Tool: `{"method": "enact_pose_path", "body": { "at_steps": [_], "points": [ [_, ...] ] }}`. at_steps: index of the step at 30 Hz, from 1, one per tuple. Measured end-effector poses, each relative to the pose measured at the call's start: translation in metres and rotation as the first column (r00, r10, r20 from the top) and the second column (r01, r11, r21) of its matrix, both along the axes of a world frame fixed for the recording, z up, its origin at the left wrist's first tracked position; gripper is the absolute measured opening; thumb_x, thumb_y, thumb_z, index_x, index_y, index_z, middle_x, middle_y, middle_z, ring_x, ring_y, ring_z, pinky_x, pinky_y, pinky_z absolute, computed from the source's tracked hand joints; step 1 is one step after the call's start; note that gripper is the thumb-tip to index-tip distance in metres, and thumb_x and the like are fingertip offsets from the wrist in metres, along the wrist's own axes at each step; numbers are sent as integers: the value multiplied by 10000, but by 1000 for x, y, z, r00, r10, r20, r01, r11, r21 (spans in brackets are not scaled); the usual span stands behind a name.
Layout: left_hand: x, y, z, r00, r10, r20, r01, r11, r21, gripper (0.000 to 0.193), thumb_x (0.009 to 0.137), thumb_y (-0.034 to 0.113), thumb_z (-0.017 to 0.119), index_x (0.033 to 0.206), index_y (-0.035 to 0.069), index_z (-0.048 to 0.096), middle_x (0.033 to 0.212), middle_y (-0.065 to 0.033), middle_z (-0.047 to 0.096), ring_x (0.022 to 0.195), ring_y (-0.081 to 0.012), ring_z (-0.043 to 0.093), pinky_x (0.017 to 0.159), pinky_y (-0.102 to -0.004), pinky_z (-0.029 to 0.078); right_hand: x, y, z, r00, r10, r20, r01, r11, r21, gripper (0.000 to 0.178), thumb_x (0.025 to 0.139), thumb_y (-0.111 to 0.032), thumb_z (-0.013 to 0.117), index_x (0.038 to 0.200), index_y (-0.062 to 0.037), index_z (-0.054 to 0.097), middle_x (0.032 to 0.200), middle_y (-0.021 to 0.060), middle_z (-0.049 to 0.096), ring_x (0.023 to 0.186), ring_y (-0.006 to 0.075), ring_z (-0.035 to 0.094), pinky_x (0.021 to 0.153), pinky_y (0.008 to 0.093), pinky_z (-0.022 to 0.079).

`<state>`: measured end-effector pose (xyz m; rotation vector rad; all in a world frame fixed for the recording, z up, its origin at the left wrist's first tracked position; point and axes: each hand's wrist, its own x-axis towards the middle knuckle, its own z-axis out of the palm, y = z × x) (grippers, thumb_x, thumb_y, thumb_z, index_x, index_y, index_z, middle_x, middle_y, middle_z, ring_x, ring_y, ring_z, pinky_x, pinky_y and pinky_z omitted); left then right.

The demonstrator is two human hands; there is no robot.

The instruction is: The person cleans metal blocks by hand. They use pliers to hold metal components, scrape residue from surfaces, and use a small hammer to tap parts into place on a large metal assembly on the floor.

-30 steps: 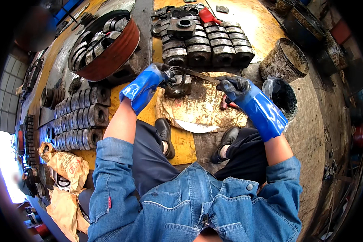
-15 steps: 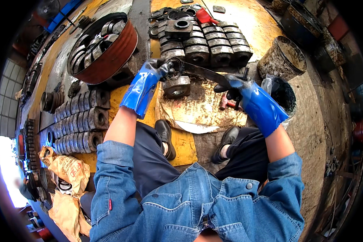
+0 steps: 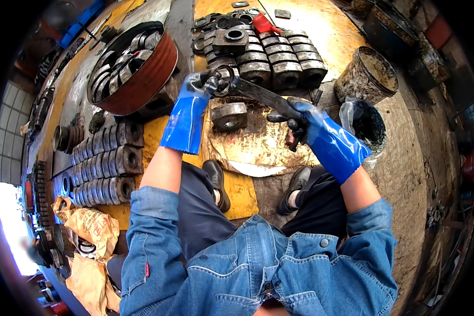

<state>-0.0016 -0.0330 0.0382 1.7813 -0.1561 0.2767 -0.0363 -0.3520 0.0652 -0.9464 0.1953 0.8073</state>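
Now the dark ring (image 3: 231, 77), pinched in the left hand (image 3: 201, 84), has risen clear of the lone metal block (image 3: 229, 116) in view, just beyond it; the right hand (image 3: 303, 120), right of that block, grips the flat dark blade (image 3: 266, 96), leaving both hands occupied.

Room over cardboard (image 3: 255, 150), dark bar (image 3: 263, 96) above, metal block (image 3: 229, 116) (grimy) left, buckets (image 3: 355, 80) right

Bare forearms (image 3: 161, 169) reach forward, the gloved hands (image 3: 303, 117) apart with fingers (image 3: 277, 117) curled, the left slightly farther out.
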Motion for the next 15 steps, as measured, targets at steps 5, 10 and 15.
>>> {"method": "enact_pose_path", "body": {
  "at_steps": [5, 10, 15],
  "points": [
    [1, -7, -3, 977, 156, 143, -154, 988, -27, 280, 868, 136, 677, 1101, -14, 633, 950, -41, 670, 855, -112, 600, 779, -266, 491, 0, 12, -6, 977, -81, -198, 95, 994, 61, 256, 933, -300, 483, 1124, -132, 510, 869, 147, 636, 526, 122, 495, 413, 236, 363],
    [8, -10, 6, 981, 25, 194, -4, 994, -110, 252, 874, 110, 661, 1095, -9, 639, 952, -43, 680, 863, -115, 614, 787, -258, 493, -7, 18, -2, 924, -81, -373, 178, 956, 234, 174, 912, -274, 563, 960, -112, 520, 758, 82, 566, 510, 119, 475, 414, 229, 371],
    [6, -24, 14, 968, 113, 225, -46, 958, -284, 239, 877, 43, 624, 1107, -20, 632, 983, -59, 675, 880, -126, 620, 813, -258, 496, -23, 36, 37, 817, -73, -573, 277, 920, 278, 190, 912, -296, 567, 942, -117, 513, 629, 38, 533, 448, 120, 451, 403, 232, 366]
  ]
}}
